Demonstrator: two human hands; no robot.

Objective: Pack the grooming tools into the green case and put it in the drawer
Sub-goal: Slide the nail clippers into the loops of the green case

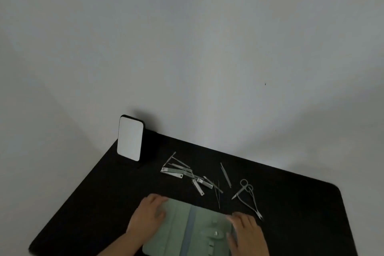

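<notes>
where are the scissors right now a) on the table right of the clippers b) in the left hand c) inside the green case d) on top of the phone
a: the scissors lie loose on the table, right of the clippers, beyond the open case.

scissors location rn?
Head view, right of centre on the black table: the scissors lie beyond the right hand, right of the loose tool pile.

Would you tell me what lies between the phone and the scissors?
In the head view, nail clippers and thin metal tools lie scattered between the phone and scissors.
</notes>
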